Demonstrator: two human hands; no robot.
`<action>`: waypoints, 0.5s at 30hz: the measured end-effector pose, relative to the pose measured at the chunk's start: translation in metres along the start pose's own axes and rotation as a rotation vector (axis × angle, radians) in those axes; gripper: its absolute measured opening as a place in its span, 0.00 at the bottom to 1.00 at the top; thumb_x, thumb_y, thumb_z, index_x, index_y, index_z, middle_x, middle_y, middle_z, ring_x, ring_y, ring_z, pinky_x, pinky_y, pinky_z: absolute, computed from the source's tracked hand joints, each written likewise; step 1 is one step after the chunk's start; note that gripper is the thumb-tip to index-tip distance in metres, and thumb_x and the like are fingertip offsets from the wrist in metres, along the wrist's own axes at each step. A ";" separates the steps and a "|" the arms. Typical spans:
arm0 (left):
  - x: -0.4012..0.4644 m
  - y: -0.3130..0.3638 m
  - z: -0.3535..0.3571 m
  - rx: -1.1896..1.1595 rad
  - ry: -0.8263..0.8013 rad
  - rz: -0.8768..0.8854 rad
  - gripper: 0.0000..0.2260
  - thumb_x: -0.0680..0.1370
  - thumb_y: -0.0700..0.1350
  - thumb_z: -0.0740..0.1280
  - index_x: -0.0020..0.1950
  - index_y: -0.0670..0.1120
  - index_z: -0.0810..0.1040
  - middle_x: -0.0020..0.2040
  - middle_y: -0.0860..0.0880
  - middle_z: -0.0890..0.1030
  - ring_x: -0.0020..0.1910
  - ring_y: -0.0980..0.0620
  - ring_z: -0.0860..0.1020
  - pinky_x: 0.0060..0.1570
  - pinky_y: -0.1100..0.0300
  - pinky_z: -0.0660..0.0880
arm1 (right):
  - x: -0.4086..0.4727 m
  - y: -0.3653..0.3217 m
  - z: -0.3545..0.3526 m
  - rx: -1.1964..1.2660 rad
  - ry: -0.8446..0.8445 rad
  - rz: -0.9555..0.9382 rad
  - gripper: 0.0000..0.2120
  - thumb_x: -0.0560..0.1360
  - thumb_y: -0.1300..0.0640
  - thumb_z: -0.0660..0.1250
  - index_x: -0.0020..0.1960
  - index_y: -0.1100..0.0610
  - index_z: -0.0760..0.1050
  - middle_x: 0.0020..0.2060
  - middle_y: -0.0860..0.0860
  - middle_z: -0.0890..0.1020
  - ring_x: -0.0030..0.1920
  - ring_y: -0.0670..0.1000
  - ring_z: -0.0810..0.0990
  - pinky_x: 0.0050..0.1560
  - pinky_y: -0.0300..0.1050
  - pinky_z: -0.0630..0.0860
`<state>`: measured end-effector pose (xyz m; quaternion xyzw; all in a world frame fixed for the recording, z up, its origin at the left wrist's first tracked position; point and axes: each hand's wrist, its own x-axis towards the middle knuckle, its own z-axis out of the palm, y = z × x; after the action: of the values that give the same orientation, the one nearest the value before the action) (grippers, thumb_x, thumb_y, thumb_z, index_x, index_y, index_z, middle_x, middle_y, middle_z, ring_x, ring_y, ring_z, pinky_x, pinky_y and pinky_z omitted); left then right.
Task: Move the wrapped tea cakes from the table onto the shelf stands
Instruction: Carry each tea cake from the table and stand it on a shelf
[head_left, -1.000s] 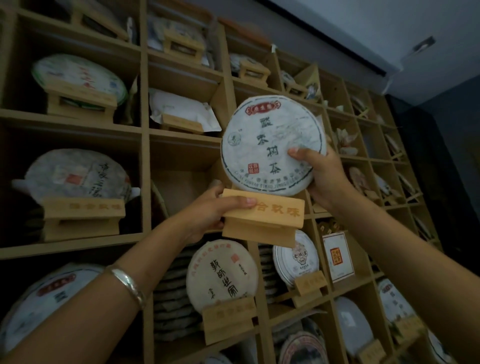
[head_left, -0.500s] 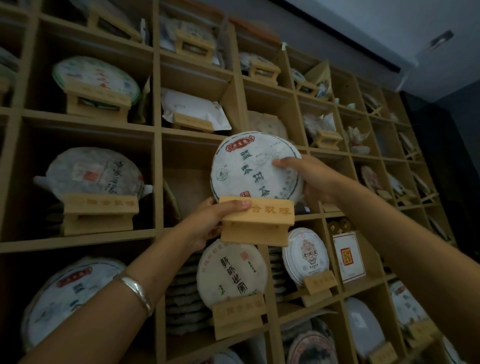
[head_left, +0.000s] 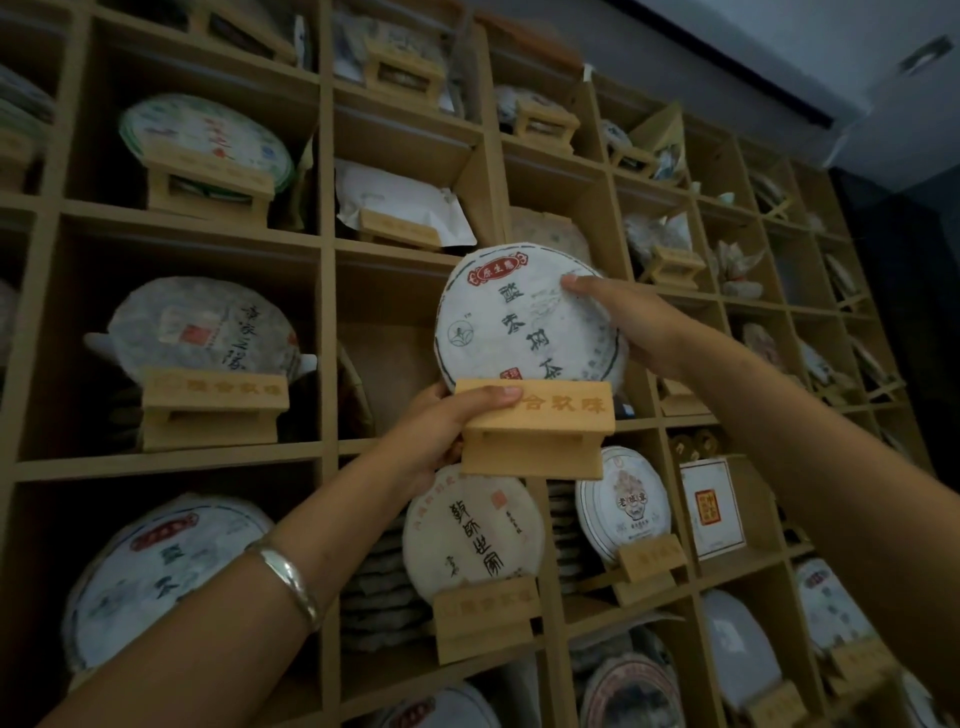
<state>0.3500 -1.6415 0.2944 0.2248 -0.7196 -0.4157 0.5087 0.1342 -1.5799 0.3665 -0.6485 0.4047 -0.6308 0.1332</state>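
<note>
— Where's the cake you're on?

— The round white paper-wrapped tea cake (head_left: 524, 319) with black characters sits in the light wooden stand (head_left: 535, 428) I'm holding up in front of the tall wooden shelf (head_left: 324, 244). My left hand (head_left: 447, 431) grips the stand, thumb curled over its front lip. My right hand (head_left: 623, 325) holds the cake's right edge, fingers (head_left: 576, 285) pressed on its face.

— How much is done?

— Most cubbies near the stand already show wrapped cakes on stands. This one still needs setting into the open cubby just behind it, I'd say. The desk is out of view, so I can't tell what's left there.
</note>
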 end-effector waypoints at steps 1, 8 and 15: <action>-0.001 -0.002 0.000 -0.003 0.012 0.008 0.31 0.53 0.57 0.81 0.53 0.52 0.78 0.41 0.53 0.86 0.33 0.58 0.83 0.27 0.66 0.75 | 0.002 -0.001 -0.002 0.012 -0.053 0.039 0.23 0.76 0.40 0.66 0.62 0.55 0.78 0.52 0.54 0.86 0.53 0.56 0.85 0.61 0.55 0.78; -0.013 -0.014 0.003 -0.113 0.033 -0.061 0.29 0.61 0.53 0.81 0.57 0.47 0.77 0.36 0.52 0.86 0.31 0.55 0.84 0.24 0.63 0.77 | 0.012 -0.013 0.006 -0.128 -0.161 0.184 0.22 0.77 0.40 0.65 0.62 0.54 0.77 0.55 0.56 0.85 0.51 0.57 0.86 0.51 0.50 0.81; -0.012 -0.024 -0.007 -0.029 0.127 -0.035 0.40 0.51 0.62 0.79 0.61 0.50 0.77 0.53 0.50 0.83 0.47 0.52 0.81 0.33 0.63 0.74 | 0.023 -0.019 0.018 -0.649 0.062 0.015 0.17 0.75 0.43 0.69 0.41 0.57 0.74 0.33 0.52 0.76 0.35 0.53 0.78 0.30 0.41 0.70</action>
<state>0.3592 -1.6484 0.2686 0.2559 -0.6758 -0.4200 0.5490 0.1546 -1.5897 0.3934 -0.6345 0.5934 -0.4874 -0.0882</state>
